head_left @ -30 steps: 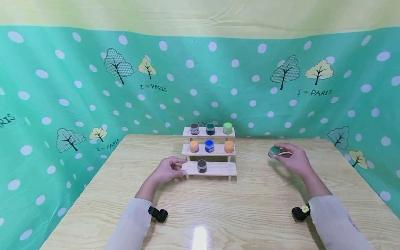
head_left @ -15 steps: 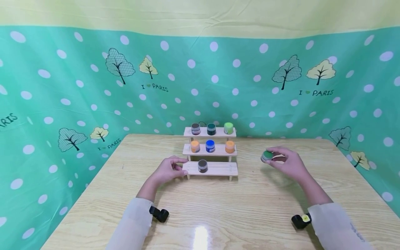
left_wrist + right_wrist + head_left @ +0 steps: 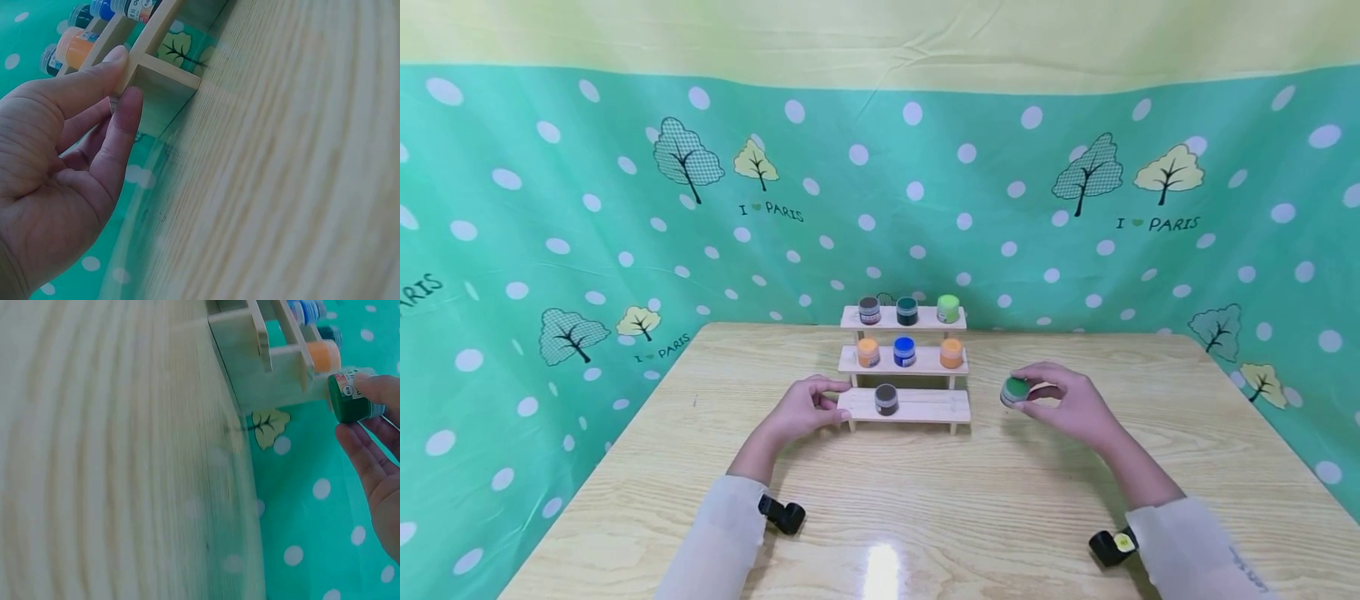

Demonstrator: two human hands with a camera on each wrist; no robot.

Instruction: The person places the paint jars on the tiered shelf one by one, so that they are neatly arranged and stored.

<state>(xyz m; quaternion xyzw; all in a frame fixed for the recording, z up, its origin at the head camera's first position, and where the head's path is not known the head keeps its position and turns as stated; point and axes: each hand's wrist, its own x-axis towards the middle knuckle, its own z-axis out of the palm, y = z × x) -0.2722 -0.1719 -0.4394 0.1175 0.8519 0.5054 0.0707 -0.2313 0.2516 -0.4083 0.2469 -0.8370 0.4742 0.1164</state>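
Note:
My left hand (image 3: pixel 803 408) pinches the left end of the bottom tier of a three-tier wooden display stand (image 3: pixel 928 406); thumb and fingertips meet at its edge in the left wrist view. To the right of the stand, my right hand (image 3: pixel 1070 403) holds a small green paint jar (image 3: pixel 1014 392) between thumb and fingers, above the table. Its label and green body show in the right wrist view. A dark paint jar (image 3: pixel 886 399) stands left of centre on the bottom tier.
The middle tier bears an orange jar (image 3: pixel 868 352), a blue jar (image 3: pixel 904 352) and another orange jar (image 3: pixel 951 353). On the top tier are a dark brown jar (image 3: pixel 869 310), a dark green jar (image 3: pixel 907 311) and a light green jar (image 3: pixel 948 309). A polka-dot curtain (image 3: pixel 820 275) hangs behind the wooden table (image 3: pixel 1000 517).
My right hand has carried the green paint jar leftward and a little nearer to me, closer to the stand. The left hand has kept its place on the stand.

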